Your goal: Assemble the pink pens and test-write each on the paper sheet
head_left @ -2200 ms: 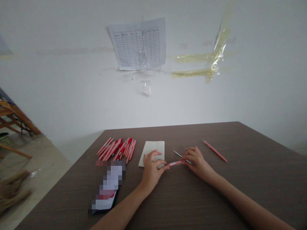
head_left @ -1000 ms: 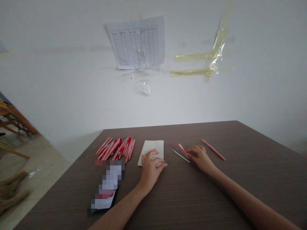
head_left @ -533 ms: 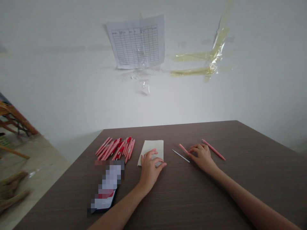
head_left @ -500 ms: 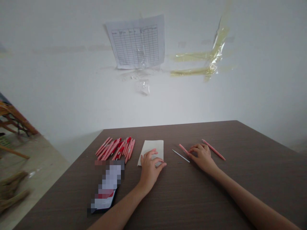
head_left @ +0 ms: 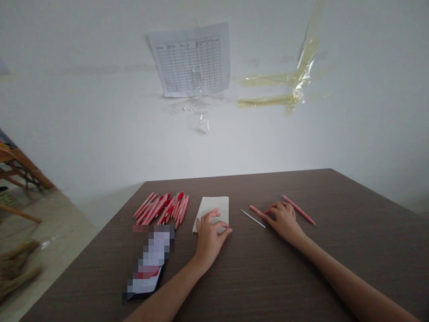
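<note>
**Pen parts under two resting hands**

A short pink barrel point(head_left: 256, 210) lies on the bench point(head_left: 254, 277) just ahead of the right hand point(head_left: 283, 220), its near end at the fingertips; whether they touch it I cannot tell. Just left of it a thin refill point(head_left: 252, 218) lies slanted, apart from the hand, and a tiny dark speck (perhaps a spring, too small to tell) sits near the refill's near end.

The right hand lies palm down, fingers curled loosely toward the barrel, its grip released with nothing in it. The forearm runs back to the lower right corner of the view, low over the bench.

The left hand point(head_left: 209, 235) rests with the fingers on the near edge of a pale paper point(head_left: 214, 206). Thumb and forefinger pinch a small grey piece point(head_left: 221, 230) against the bench, so this grip is closed on it. That forearm slants back toward the lower left.

Right of the right hand, a whole pink pen point(head_left: 299, 209) lies at a slant, near the knuckles. Left of the paper is a pile of pens point(head_left: 163, 208), and nearer the person a blurred flat thing point(head_left: 147, 264) lies by the left forearm.

The bench's far edge meets the wall close behind the things. Bare bench spreads wide to the right and toward the person between the arms.
</note>
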Demonstrator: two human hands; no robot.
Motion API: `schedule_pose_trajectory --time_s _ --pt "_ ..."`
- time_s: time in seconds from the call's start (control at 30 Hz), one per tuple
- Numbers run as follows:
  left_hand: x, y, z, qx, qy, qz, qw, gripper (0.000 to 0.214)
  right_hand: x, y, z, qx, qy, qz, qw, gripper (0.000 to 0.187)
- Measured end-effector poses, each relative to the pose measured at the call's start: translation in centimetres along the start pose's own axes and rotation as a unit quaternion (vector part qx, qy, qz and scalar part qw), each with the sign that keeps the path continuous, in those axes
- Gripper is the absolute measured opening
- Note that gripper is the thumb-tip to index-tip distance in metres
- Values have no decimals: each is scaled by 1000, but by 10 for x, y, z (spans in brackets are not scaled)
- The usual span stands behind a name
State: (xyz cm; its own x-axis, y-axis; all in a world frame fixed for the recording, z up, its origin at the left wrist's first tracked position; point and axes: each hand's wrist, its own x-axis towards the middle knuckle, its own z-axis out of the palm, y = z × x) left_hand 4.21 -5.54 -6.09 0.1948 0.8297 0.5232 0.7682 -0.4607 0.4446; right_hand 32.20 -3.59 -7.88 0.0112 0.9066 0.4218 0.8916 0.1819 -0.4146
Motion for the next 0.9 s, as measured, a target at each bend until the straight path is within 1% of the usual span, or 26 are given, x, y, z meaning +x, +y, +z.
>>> schedule_pose_trajectory --time_s 0.1,0.17,0.3,0.37,0.43,0.57,0.73,0.9 --pt "0 0 1 -2 -11 -3 1000 7 1 0 -1 6 0 -7 1000 23" --pt "0 0 1 -1 -28 -14 1000 8 2 -2 -3 20 2 -28 999 20" --pt "1 1 0 6 -55 -34 998 9 1 -9 -8 63 -13 -121 991 13" --pt "1 2 0 7 -58 -34 998 9 -1 -14 -11 74 -34 -165 983 12" --pt "0 2 0 6 -57 -31 998 8 -3 -19 -12 72 -54 -193 977 11" --pt "0 3 -1 4 -62 -29 998 9 -7 -28 -12 62 -70 -209 973 10" --pt "1 2 0 7 -61 -18 998 9 -9 -32 -7 54 -64 -207 975 9" --pt "0 3 0 4 -63 -9 998 8 -9 -34 -1 73 -59 -215 972 11"
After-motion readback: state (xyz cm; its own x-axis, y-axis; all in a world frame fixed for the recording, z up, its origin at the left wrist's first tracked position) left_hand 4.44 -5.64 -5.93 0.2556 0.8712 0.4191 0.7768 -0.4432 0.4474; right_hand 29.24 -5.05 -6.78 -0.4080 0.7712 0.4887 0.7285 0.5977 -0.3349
